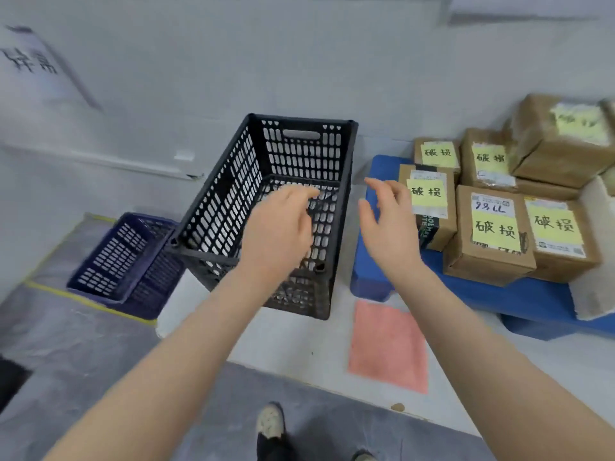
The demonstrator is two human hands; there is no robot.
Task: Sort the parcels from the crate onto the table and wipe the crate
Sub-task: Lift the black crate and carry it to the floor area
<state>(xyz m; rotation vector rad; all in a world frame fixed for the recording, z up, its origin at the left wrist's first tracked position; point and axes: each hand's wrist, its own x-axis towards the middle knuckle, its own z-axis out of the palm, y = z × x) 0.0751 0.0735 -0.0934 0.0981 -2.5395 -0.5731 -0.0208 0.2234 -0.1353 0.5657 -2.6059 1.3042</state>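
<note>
A black perforated crate (pixel 233 181) stands on the white table, and nothing shows inside it. My left hand (pixel 278 227) hovers over its near right part with fingers loosely bent, holding nothing. My right hand (pixel 386 221) is just right of the crate's right wall, fingers spread, also holding nothing. Several brown cardboard parcels (pixel 489 234) with yellow handwritten notes sit on a blue pallet-like board (pixel 376 271) at the right. A pink cloth (pixel 387 347) lies flat on the table near the front edge, below my right hand.
A dark blue crate (pixel 123 264) sits on the floor left of the table, inside yellow tape lines. The white table (pixel 283 341) ends close to my feet (pixel 271 420). A grey wall runs behind the crates. A beige block (pixel 595 261) lies at the far right.
</note>
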